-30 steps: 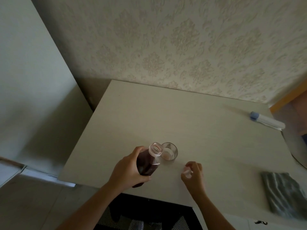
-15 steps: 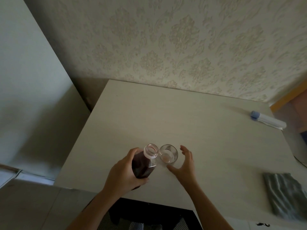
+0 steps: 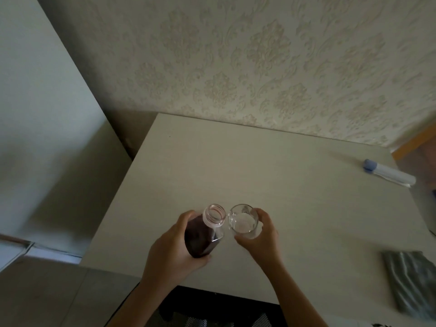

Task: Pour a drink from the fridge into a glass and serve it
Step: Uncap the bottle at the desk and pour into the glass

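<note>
Left hand (image 3: pixel 174 251) grips uncapped bottle (image 3: pixel 205 232) of dark drink, near the table's (image 3: pixel 236 166) front edge. Right hand (image 3: pixel 262 234) wraps empty glass (image 3: pixel 243 221) standing just beside the bottle mouth.

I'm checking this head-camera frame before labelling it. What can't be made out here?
- Clear drinking glass: its far side is behind the right hand; whether it is empty is unclear.
- Clear plastic bottle of dark drink: its base is wrapped by the left hand.
- Bottle cap: not visible.
- Grey folded cloth: blurred, cut by the right edge.
- White tube with blue cap: label too small.
</note>
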{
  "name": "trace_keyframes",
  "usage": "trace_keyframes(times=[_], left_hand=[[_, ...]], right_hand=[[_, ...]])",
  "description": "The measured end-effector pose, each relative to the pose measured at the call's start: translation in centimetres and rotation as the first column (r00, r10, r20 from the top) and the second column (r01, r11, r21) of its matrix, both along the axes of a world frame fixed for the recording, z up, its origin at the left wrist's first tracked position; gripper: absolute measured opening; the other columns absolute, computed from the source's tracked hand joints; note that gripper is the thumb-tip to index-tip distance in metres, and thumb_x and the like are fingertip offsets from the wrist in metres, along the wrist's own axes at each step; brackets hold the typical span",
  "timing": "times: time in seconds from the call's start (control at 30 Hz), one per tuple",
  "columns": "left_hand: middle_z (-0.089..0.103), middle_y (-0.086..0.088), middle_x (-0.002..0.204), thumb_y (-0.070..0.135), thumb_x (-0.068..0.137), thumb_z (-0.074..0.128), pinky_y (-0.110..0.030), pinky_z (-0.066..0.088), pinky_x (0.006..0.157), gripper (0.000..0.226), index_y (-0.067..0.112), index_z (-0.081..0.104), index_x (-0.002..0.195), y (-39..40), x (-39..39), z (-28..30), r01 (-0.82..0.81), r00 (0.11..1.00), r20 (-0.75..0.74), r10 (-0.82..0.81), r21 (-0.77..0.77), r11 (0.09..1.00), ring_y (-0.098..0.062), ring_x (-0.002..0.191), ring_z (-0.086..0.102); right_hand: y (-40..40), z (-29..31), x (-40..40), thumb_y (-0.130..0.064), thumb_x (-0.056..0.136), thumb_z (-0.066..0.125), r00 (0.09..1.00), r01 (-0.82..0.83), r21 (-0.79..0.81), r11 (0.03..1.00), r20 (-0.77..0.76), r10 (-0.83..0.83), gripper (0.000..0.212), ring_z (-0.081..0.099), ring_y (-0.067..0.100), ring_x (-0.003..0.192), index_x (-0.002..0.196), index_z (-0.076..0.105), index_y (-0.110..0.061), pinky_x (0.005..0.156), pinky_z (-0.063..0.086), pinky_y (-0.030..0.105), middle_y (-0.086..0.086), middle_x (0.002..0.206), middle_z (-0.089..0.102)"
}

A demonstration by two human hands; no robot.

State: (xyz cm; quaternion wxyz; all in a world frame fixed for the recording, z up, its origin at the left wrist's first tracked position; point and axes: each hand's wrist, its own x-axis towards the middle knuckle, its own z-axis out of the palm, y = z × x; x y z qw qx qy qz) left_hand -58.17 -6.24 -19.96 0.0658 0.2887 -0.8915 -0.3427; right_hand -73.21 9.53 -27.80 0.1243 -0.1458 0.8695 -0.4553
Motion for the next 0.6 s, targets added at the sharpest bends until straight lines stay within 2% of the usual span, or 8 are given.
trace_keyframes(times=[0.07, 0.13, 0.27, 0.43, 0.6], left_hand=[[0.065, 0.018, 0.103, 0.047, 0.041, 0.081, -0.022, 0.041, 0.064, 0.09, 0.047, 0.038, 0.12, -0.3, 0.0, 1.4, 0.014, 1.0, -0.011, -0.015, -0.045, 0.999, -0.014, 0.09, 0.065], [0.065, 0.019, 0.102, 0.046, 0.042, 0.081, -0.023, 0.043, 0.064, 0.089, 0.046, 0.039, 0.12, -0.3, 0.1, 3.1, 0.038, 0.999, -0.023, -0.041, -0.102, 0.994, -0.014, 0.089, 0.065], [0.066, 0.018, 0.103, 0.043, 0.043, 0.083, -0.025, 0.047, 0.064, 0.089, 0.043, 0.043, 0.122, 0.5, 0.5, 6.6, 0.071, 0.996, -0.036, -0.081, -0.223, 0.972, -0.014, 0.089, 0.065], [0.067, 0.014, 0.101, 0.041, 0.045, 0.084, -0.027, 0.052, 0.06, 0.089, 0.038, 0.045, 0.125, 1.3, 1.4, 9.9, 0.141, 0.988, -0.018, -0.155, -0.329, 0.934, -0.015, 0.085, 0.065], [0.065, 0.011, 0.098, 0.039, 0.045, 0.085, -0.022, 0.042, 0.052, 0.089, 0.034, 0.048, 0.127, 1.7, 2.0, 12.3, 0.176, 0.984, 0.045, -0.175, -0.46, 0.87, -0.015, 0.08, 0.063]], right_hand=[[0.2, 2.1, 0.2, -0.026, 0.046, 0.084, 0.998, -0.02, -0.029, 0.999, -0.054, 0.019, 0.072, 0.051, -0.006, 0.088, 0.107, 0.048, -0.039, 0.07, 0.035, 0.001, -0.024, 0.098, 0.056], [0.5, 4.4, 0.7, -0.035, 0.044, 0.081, 0.996, -0.018, -0.06, 0.998, -0.087, 0.013, 0.073, 0.049, -0.013, 0.091, 0.108, 0.046, -0.042, 0.072, 0.034, -0.002, -0.028, 0.101, 0.055], [1.4, 8.8, 2.3, -0.042, 0.042, 0.077, 0.994, 0.009, -0.135, 0.991, -0.107, -0.024, 0.078, 0.053, -0.006, 0.099, 0.114, 0.048, -0.039, 0.075, 0.038, 0.009, -0.021, 0.109, 0.059], [2.9, 12.7, 4.6, -0.041, 0.042, 0.078, 0.989, -0.001, -0.205, 0.979, -0.147, -0.03, 0.078, 0.057, 0.002, 0.1, 0.114, 0.048, -0.04, 0.08, 0.044, 0.021, -0.017, 0.11, 0.06], [4.1, 15.0, 6.3, -0.038, 0.041, 0.078, 0.979, 0.001, -0.22, 0.976, -0.197, -0.045, 0.077, 0.058, 0.003, 0.099, 0.113, 0.05, -0.04, 0.081, 0.053, 0.033, -0.018, 0.109, 0.06]])
